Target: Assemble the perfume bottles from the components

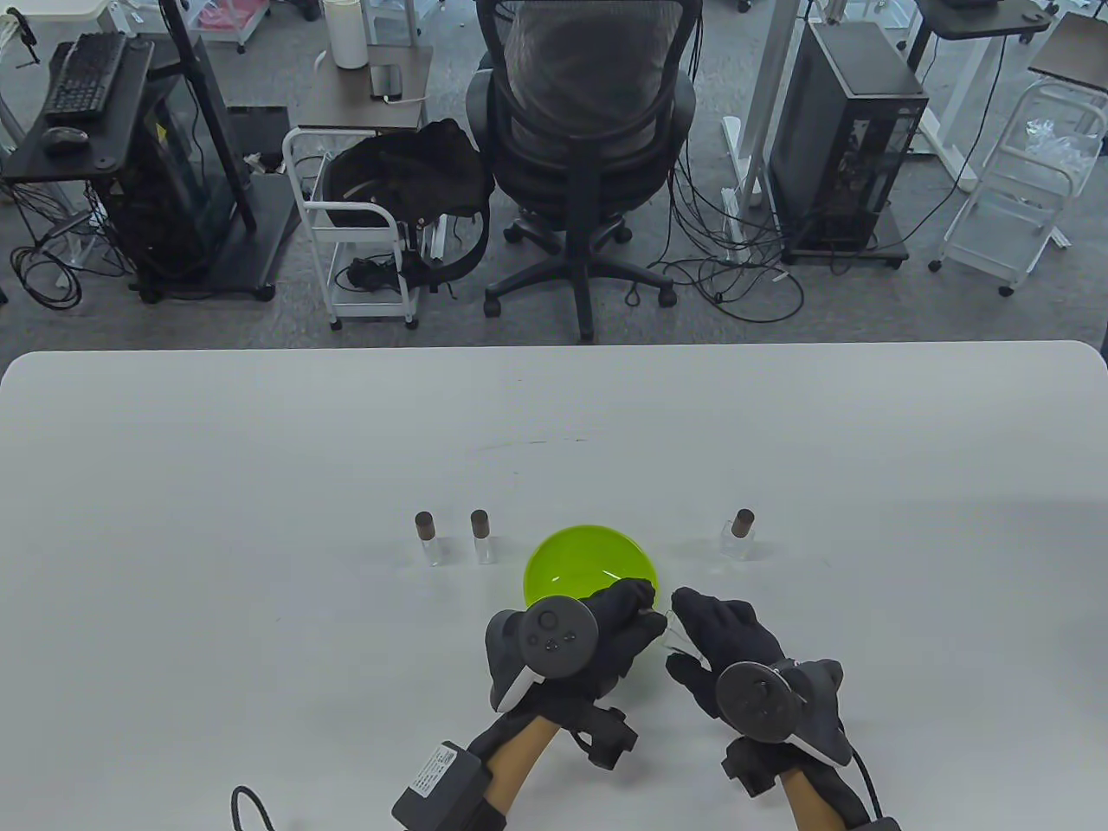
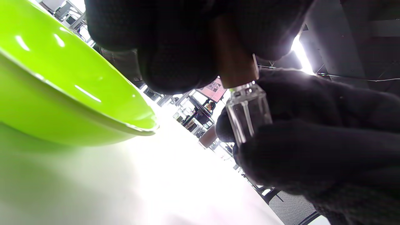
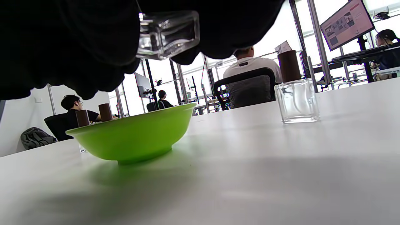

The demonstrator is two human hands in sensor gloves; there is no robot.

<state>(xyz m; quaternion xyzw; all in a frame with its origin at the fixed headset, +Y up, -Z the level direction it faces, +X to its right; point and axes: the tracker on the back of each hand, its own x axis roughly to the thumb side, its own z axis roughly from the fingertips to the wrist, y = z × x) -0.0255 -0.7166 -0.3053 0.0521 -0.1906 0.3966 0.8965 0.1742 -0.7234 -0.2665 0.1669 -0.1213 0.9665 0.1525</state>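
Near the desk's front edge, the right hand [image 1: 736, 645] grips a clear square glass bottle [image 2: 248, 114] held above the white desk [image 1: 260, 485]. The left hand [image 1: 606, 632] pinches a brown cylindrical cap [image 2: 236, 67] at its neck, just beside the lime-green plastic bowl [image 1: 563, 563]. Three capped glass bottles [image 1: 741, 535] stand behind.

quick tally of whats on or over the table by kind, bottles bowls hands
capped glass bottles standing on the table: 3
glass bottle held in the hands: 1
green bowl: 1
gloved hands: 2, left hand, right hand
total: 7
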